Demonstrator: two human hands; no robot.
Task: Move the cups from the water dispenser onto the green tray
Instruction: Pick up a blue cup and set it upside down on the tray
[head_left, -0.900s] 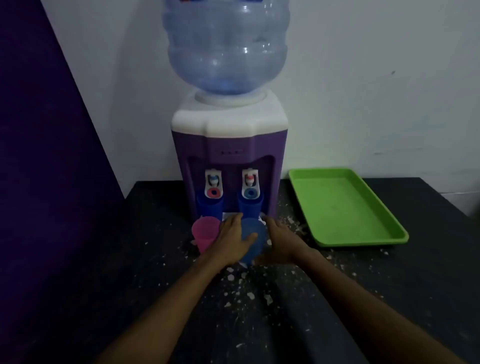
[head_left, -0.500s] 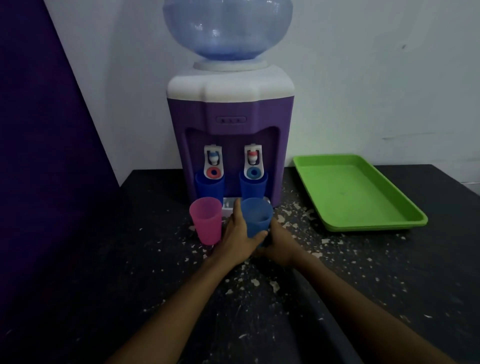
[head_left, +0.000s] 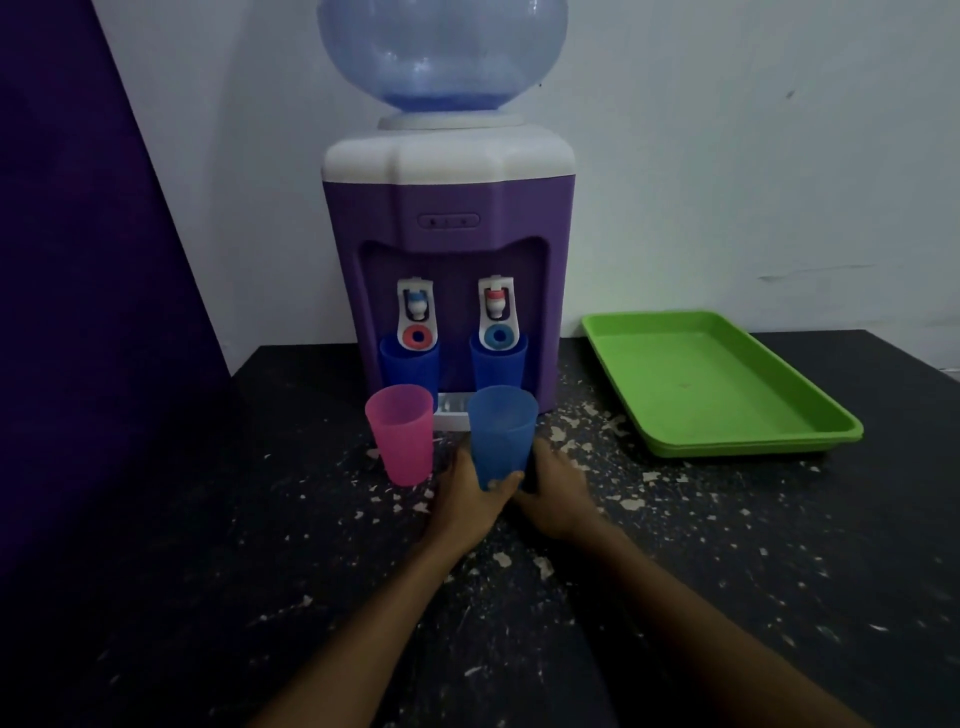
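A light blue cup (head_left: 502, 431) stands upright in front of the purple water dispenser (head_left: 450, 228). My left hand (head_left: 470, 499) wraps its lower part from the left, and my right hand (head_left: 558, 491) holds its base from the right. A pink cup (head_left: 401, 431) stands upright just left of it, untouched. Two dark blue cups sit under the taps, the left one (head_left: 408, 366) and the right one (head_left: 497, 366). The green tray (head_left: 711, 384) lies empty to the right of the dispenser.
The black table (head_left: 260, 545) is speckled with pale flakes. A dark purple panel (head_left: 78, 312) rises along the left side, and a white wall (head_left: 727, 156) stands behind the dispenser and tray.
Both hands have slid down to the blue cup's lower part and the cup has come slightly toward me. The view has tilted, so the dispenser sits higher.
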